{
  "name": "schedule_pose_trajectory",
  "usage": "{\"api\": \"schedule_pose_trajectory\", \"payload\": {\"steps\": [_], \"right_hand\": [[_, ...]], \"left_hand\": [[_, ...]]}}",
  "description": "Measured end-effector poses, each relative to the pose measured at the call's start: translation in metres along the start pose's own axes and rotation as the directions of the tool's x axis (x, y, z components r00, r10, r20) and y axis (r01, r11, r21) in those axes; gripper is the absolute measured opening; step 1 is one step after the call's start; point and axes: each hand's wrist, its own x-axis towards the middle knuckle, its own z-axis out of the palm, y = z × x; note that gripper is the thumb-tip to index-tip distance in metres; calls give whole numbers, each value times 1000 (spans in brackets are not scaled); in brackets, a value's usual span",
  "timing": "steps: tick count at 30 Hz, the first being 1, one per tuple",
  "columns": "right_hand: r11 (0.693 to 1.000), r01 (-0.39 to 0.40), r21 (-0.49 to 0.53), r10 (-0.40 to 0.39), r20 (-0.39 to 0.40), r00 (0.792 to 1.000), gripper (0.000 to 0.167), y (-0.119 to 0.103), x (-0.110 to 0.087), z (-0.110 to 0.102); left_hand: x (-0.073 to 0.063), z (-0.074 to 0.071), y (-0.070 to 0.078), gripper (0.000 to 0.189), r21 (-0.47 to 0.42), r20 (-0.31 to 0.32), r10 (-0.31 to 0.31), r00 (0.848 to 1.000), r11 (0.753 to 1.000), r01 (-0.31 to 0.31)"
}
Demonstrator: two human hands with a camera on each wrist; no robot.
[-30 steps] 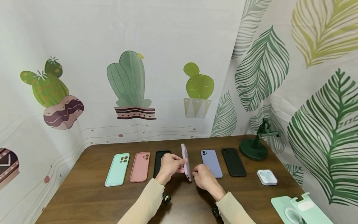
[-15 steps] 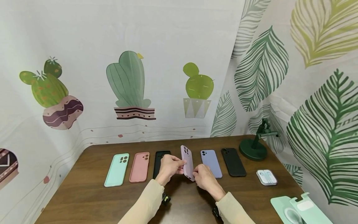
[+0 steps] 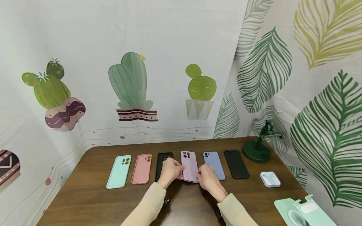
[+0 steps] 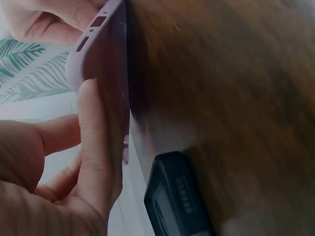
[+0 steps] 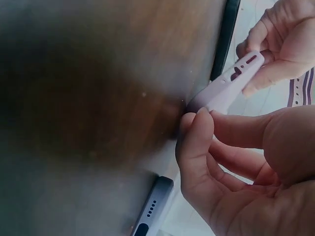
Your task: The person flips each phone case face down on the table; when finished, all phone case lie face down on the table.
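A lilac phone case (image 3: 190,165) with camera cutouts is between my hands, back side up and tilted, its left edge raised off the table. My left hand (image 3: 170,171) holds its left edge, one finger running along the underside in the left wrist view. At the lower right corner my right hand (image 3: 208,180) pinches the case between thumb and finger, as the right wrist view shows. A black phone case (image 3: 159,163) lies under and beside the left hand, partly hidden by it. To the right lies a periwinkle-blue phone case (image 3: 214,164), near the right hand.
A mint phone case (image 3: 118,172) and a pink one (image 3: 141,169) lie at left. Right of the blue case are a black case (image 3: 237,164), a green stand (image 3: 256,150), boxed earphones (image 3: 270,179) and a mint stand (image 3: 302,210) at the table's edge.
The lilac case has turned from nearly on edge, through a lean, to much flatter, its back now facing up. My right hand now pinches its lower right corner; earlier it was beside it.
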Motion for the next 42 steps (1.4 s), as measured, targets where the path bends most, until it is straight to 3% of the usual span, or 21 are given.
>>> {"api": "schedule_pose_trajectory", "payload": {"steps": [6,10,15,20,29,36,42], "right_hand": [[1000,7,-26,-8,-37,999,32,0,1,-1],[999,-22,-25,21,-32,999,27,-2,0,-3],[999,-34,-20,34,-29,999,27,-5,0,-6],[999,-46,-25,45,-33,998,30,-6,0,-7],[998,-49,-44,48,-33,998,31,-7,0,-6],[997,-76,-32,75,-38,996,28,-14,-2,-11],[996,-88,15,88,-32,996,32,-23,-9,-20]], "left_hand": [[2,3,-4,15,127,8,44,999,991,-45],[18,9,-27,14,195,15,98,995,976,-99],[37,17,-51,24,246,24,114,993,962,-117],[44,22,-58,33,312,4,118,993,943,-114],[44,24,-57,29,326,-9,112,994,940,-103],[40,24,-50,27,365,14,145,989,920,-140],[10,11,-19,30,339,14,124,992,933,-122]]}}
